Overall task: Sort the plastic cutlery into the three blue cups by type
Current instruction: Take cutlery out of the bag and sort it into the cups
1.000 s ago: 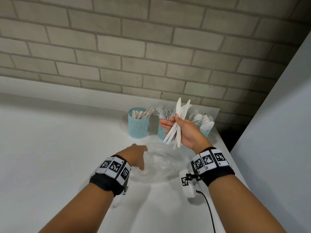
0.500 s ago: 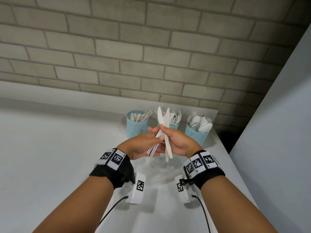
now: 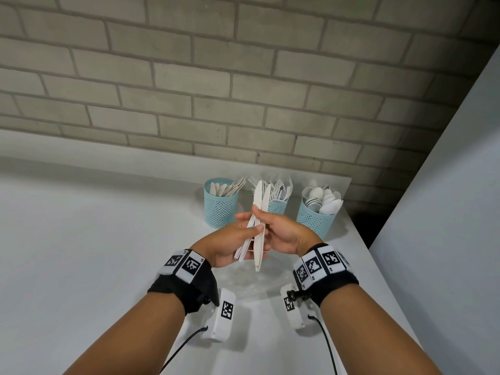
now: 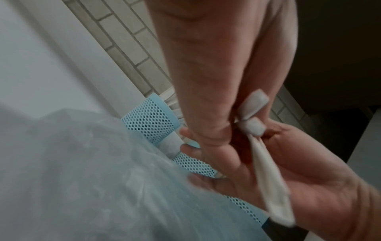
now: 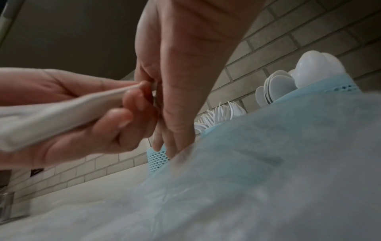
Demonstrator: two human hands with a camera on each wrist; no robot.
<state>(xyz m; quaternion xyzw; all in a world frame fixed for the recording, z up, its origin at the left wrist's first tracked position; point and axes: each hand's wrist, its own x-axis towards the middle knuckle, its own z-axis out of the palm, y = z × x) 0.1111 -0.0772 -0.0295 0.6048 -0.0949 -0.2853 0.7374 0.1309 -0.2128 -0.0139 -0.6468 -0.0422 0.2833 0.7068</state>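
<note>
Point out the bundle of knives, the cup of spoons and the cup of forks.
bundle of knives (image 3: 260,201): head view, on the upright blades.
cup of spoons (image 3: 315,222): head view, on its mesh wall.
cup of forks (image 3: 277,207): head view, on its visible wall.

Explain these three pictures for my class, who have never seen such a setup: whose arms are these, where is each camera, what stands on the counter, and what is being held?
There is no machine here: a person works with bare hands, wearing a camera on the head and one on each wrist. The wide picture is the head view; the two close, blurry ones look along each hand.

On the white counter stand three blue mesh cups: the left cup holds knives, the middle cup forks, the right cup spoons. A clear plastic bag lies below the hands.

The left hand and right hand both grip a bundle of white plastic knives, held above the counter.
</note>
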